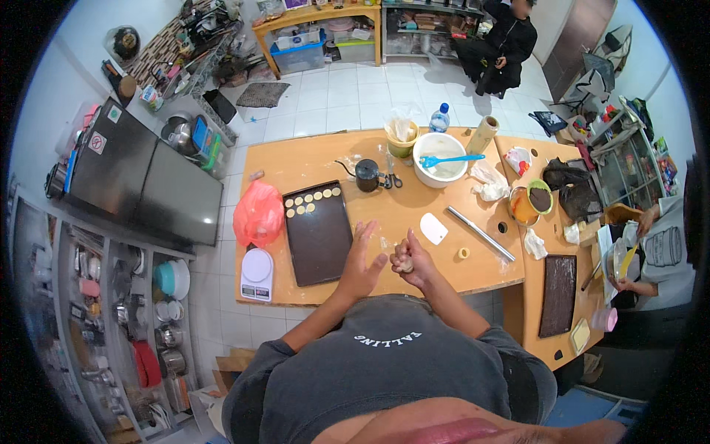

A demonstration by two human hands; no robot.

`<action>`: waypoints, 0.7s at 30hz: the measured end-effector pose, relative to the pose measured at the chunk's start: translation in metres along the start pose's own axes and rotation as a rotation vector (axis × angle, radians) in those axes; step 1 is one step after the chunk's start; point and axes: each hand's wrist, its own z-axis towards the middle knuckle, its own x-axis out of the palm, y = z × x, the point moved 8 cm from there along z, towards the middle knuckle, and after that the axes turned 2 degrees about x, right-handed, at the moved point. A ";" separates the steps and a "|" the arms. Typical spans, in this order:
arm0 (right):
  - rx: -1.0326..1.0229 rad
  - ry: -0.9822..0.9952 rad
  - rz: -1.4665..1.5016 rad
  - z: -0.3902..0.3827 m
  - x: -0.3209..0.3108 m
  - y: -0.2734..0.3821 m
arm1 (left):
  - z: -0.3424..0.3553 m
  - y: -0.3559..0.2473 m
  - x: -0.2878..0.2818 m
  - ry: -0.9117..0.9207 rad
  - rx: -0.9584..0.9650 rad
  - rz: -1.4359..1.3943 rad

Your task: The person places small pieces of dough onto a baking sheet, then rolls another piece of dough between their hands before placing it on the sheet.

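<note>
My left hand [361, 268] is held over the table's near edge, palm turned inward and fingers stretched out, with nothing in it. Beside it, my right hand [417, 263] has its fingers curled round a small pale lump of dough [406, 266]. A dark baking tray [318, 248] lies left of my hands, with several flat round dough pieces [308, 197] in rows at its far end. Right of my hands are a white dough scraper [433, 229], a small pale ring-shaped piece [464, 253] and a silver metal rod [481, 234].
A kitchen scale [257, 275] and pink plastic bag [258, 214] sit at the left. Farther back stand a black kettle [366, 176], scissors [396, 180] and a white bowl [441, 177] with a blue spatula [451, 159]. Another person [662, 251] works at the right; another sits behind.
</note>
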 end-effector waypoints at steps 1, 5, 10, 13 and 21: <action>-0.068 -0.194 -0.156 -0.011 0.014 0.013 | -0.002 0.007 0.006 -0.006 -0.006 0.006; -0.127 -0.265 -0.414 -0.032 0.011 0.054 | -0.013 0.058 0.049 -0.009 -0.447 -0.446; -0.538 -0.171 -0.950 -0.067 0.022 0.121 | -0.022 0.066 0.143 0.159 -0.844 -1.073; -0.670 -0.058 -0.860 -0.089 0.029 0.161 | 0.001 0.008 0.187 0.273 -0.722 -1.419; -0.472 -0.328 -0.793 -0.141 -0.067 0.236 | 0.018 0.061 0.267 -0.127 -0.968 -1.108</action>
